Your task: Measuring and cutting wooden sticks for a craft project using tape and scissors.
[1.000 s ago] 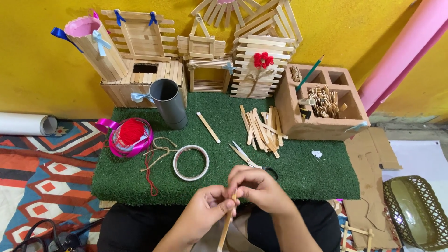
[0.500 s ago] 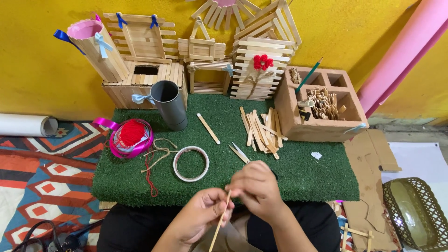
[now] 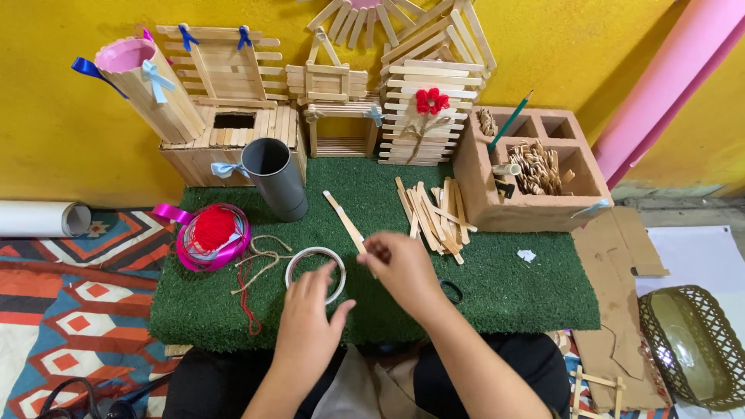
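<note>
Over the green turf mat (image 3: 497, 302), both hands have come forward from the person's lap, where a moment ago they were working a thin wooden stick together at the mat's near edge; that stick no longer shows between them, so the close two-handed fiddling looks finished and the work has shifted onto the mat itself. Now the right hand (image 3: 402, 271) reaches out with wrist low and knuckles up, thumb and forefinger pinched narrowly at the near end of the single craft stick (image 3: 344, 220) lying just beyond the white tape ring (image 3: 315, 274); whether it actually grips that stick I cannot tell. Beside it, the left hand (image 3: 309, 326) hovers open and empty, fingers loosely spread, its fingertips over the near rim of the tape ring. Farther from the ring, a loose pile of sticks (image 3: 431, 216) sits toward the wooden box (image 3: 535, 211), and the grey tube (image 3: 275, 178) stands behind the ring
</note>
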